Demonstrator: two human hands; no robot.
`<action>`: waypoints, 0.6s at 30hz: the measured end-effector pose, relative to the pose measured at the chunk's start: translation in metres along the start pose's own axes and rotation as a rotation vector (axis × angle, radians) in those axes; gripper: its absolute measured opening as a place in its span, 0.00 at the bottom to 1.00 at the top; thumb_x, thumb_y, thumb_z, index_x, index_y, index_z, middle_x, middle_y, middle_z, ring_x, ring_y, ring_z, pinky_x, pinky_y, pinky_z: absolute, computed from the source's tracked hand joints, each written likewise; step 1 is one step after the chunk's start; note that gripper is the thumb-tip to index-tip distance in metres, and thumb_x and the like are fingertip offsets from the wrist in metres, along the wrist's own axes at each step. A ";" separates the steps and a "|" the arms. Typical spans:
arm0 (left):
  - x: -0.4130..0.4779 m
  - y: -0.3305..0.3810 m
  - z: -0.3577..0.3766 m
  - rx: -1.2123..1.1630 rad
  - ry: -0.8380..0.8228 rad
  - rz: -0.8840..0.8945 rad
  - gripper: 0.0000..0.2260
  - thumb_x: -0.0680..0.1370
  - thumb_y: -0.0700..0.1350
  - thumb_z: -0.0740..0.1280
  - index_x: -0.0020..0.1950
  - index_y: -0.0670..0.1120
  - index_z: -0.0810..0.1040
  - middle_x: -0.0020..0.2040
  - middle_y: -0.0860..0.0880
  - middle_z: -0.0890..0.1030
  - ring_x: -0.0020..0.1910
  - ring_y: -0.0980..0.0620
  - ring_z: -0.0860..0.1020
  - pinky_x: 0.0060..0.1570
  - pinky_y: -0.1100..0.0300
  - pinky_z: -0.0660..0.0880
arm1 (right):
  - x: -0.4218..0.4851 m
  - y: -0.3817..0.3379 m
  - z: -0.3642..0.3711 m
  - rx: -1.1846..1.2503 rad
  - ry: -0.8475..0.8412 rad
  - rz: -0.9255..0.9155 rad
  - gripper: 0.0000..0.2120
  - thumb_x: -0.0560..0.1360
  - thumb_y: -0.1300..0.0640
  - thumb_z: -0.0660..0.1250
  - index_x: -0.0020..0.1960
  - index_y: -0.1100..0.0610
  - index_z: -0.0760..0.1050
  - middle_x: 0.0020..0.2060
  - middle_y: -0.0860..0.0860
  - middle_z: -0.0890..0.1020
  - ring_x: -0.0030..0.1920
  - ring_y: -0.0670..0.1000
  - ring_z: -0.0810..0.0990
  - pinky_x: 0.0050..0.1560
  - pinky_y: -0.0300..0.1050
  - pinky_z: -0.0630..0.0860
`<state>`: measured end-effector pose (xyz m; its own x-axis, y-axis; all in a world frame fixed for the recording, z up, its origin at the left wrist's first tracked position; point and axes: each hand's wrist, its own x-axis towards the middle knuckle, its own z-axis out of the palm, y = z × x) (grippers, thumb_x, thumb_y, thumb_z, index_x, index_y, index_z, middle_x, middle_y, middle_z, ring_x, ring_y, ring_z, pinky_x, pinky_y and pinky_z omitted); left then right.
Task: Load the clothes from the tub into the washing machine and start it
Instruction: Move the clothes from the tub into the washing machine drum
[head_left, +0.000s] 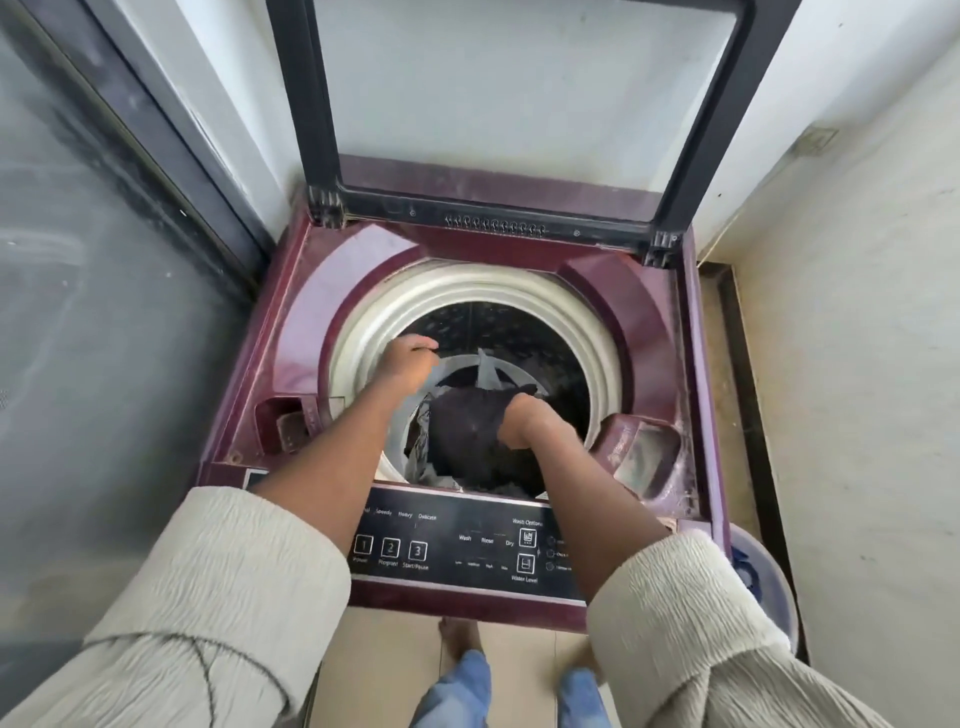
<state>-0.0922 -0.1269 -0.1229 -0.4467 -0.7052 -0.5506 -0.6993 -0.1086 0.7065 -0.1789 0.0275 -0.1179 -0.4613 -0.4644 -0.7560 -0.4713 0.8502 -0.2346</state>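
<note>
Your right hand (524, 421) has its grip bunched on the dark garment (467, 436), drum (519, 332) straight below it, left hand (408, 358) loose, holding nothing, so just drop it.

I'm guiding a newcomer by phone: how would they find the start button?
Find the maroon top-loading washing machine; along its front edge runs a black control panel. Three numbered square buttons sit at its left; the Start/Pause button is the rightmost, marked 3.
</note>
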 end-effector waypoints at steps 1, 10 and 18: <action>-0.001 -0.002 0.005 0.157 -0.073 0.063 0.14 0.76 0.39 0.65 0.62 0.45 0.80 0.55 0.42 0.82 0.50 0.42 0.80 0.49 0.54 0.76 | 0.000 0.002 -0.001 0.026 0.010 0.006 0.18 0.74 0.59 0.63 0.62 0.65 0.74 0.61 0.62 0.78 0.61 0.62 0.77 0.54 0.50 0.74; -0.040 0.041 0.057 0.568 -0.123 0.282 0.13 0.74 0.47 0.69 0.58 0.49 0.82 0.58 0.43 0.83 0.57 0.43 0.80 0.56 0.53 0.76 | -0.050 0.023 -0.060 0.101 0.170 -0.173 0.15 0.73 0.55 0.66 0.57 0.58 0.81 0.56 0.56 0.82 0.56 0.57 0.80 0.54 0.42 0.75; -0.179 0.217 0.181 0.124 0.003 0.937 0.04 0.73 0.49 0.67 0.45 0.51 0.80 0.37 0.55 0.81 0.37 0.53 0.79 0.38 0.63 0.73 | -0.173 0.191 -0.152 0.767 0.719 -0.195 0.04 0.72 0.66 0.66 0.44 0.60 0.79 0.32 0.54 0.82 0.28 0.49 0.80 0.27 0.40 0.73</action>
<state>-0.2654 0.1026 0.0484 -0.8555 -0.4694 0.2183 -0.1107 0.5779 0.8086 -0.3030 0.2330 0.0608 -0.8819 -0.4334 -0.1852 -0.1016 0.5585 -0.8233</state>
